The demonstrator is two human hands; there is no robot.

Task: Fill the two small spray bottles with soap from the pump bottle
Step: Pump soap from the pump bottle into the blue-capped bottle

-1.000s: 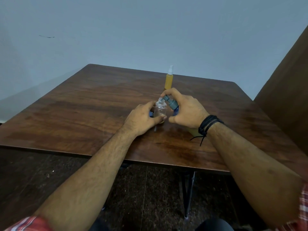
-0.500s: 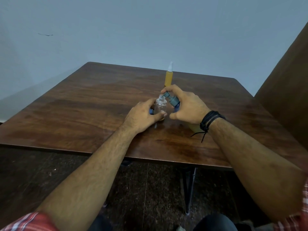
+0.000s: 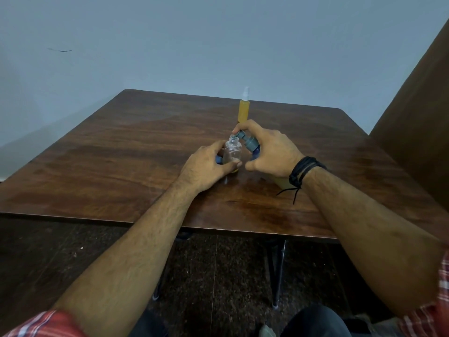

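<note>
Fingers of the left hand (image 3: 206, 164) curl round the clear spray bottle (image 3: 232, 153), thumb across its front, holding it upright on the worktop (image 3: 121, 152); fingers of the right hand (image 3: 272, 152) wrap the pump bottle (image 3: 254, 147), the forefinger lying over the grey pump head (image 3: 243, 136), whose spout sits right at the open neck of the clear bottle. That clear bottle looks almost empty, with only a little yellow at its base; beyond it, well apart towards the far edge, stands the second spray bottle (image 3: 243, 110), capped and full of amber soap, so the task seems about half done. To pump well, keep the spout centred over the neck before pressing; press slowly and fully, since the opening is narrow and thick soap may run down the outside; hold the clear bottle firm against the worktop so it cannot tip; something blue (image 3: 219, 159) shows beneath the left hand, possibly its cap, though I cannot tell.
</note>
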